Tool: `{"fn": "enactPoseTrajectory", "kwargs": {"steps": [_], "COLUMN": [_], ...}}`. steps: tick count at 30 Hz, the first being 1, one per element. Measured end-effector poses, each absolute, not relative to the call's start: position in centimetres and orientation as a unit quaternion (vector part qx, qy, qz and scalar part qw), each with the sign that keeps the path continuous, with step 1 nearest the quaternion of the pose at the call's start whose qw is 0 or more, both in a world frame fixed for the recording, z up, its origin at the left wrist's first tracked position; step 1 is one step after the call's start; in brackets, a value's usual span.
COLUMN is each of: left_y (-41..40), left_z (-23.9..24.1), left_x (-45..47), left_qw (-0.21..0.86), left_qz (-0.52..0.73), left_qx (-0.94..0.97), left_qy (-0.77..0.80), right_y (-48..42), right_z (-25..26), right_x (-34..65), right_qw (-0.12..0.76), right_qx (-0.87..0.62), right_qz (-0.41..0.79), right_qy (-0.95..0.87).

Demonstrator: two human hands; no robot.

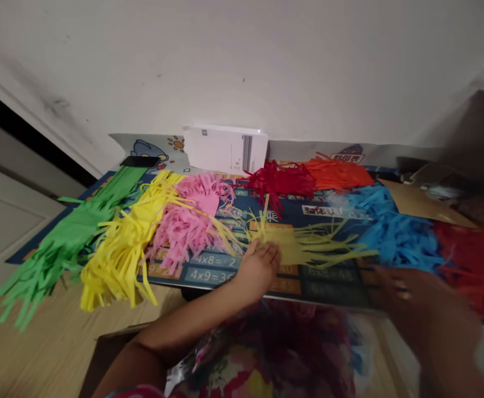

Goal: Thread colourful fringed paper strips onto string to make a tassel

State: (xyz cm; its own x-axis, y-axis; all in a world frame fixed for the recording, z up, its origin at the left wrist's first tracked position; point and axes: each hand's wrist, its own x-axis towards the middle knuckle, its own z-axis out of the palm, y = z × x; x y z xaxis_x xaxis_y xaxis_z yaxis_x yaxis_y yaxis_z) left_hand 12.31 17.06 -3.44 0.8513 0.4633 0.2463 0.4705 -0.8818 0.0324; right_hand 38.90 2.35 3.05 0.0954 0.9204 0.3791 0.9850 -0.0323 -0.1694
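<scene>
A piece of thin pale yellow tissue paper, cut into fringes at its ends, lies on the table's printed mat. My left hand has its fingers curled over the paper's left part and grips it there. Loose strips spread from the paper's right side toward a blue fringed bundle. Close to the table's front edge at the right, my right hand is smeared by motion, so its fingers cannot be made out. It is nearest to the blue bundle and a red fringed bundle.
Green, bright yellow and pink fringed bundles lie at the left. Dark red and orange bundles lie at the back. A white box leans against the wall; a black phone-like slab is beside it.
</scene>
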Motion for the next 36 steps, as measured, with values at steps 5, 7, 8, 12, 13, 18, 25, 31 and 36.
{"fn": "enactPoseTrajectory", "kwargs": {"steps": [5,7,8,12,13,18,25,31,36], "left_y": [17.0,17.8,18.3,20.0,20.0,19.7,23.3,24.0,24.0], "left_z": [-1.6,-1.0,-0.7,1.1,1.6,1.9,0.6,0.3,-0.2], "left_x": [12.9,11.8,11.1,8.1,7.8,10.1,12.7,13.5,13.4], "left_qw": [0.022,0.009,0.001,-0.015,-0.018,-0.126,-0.178,-0.069,-0.068], "left_qz": [-0.080,-0.066,-0.060,-0.069,-0.086,-0.112,-0.036,-0.029,-0.027], "left_qx": [-0.972,-0.970,-0.966,-0.939,-0.934,-0.948,-0.910,-0.905,-0.900], "left_qy": [-0.219,-0.234,-0.250,-0.337,-0.346,-0.271,-0.373,-0.419,-0.429], "right_y": [7.9,10.1,10.8,11.5,11.6,12.3,15.3,17.1,16.7], "right_z": [-1.0,-2.2,-2.6,-2.6,-2.4,-1.3,-0.5,-0.9,-1.7], "right_x": [32.2,32.7,33.5,36.3,36.5,36.2,36.0,35.1,35.3], "right_qw": [0.174,0.170,0.173,0.183,0.181,0.156,0.125,0.083,0.110], "right_qx": [-0.589,-0.600,-0.604,-0.597,-0.594,-0.596,-0.683,-0.746,-0.747], "right_qz": [-0.014,0.041,0.056,0.083,0.089,0.130,0.214,0.176,0.174], "right_qy": [-0.789,-0.781,-0.776,-0.776,-0.779,-0.777,-0.687,-0.637,-0.632]}}
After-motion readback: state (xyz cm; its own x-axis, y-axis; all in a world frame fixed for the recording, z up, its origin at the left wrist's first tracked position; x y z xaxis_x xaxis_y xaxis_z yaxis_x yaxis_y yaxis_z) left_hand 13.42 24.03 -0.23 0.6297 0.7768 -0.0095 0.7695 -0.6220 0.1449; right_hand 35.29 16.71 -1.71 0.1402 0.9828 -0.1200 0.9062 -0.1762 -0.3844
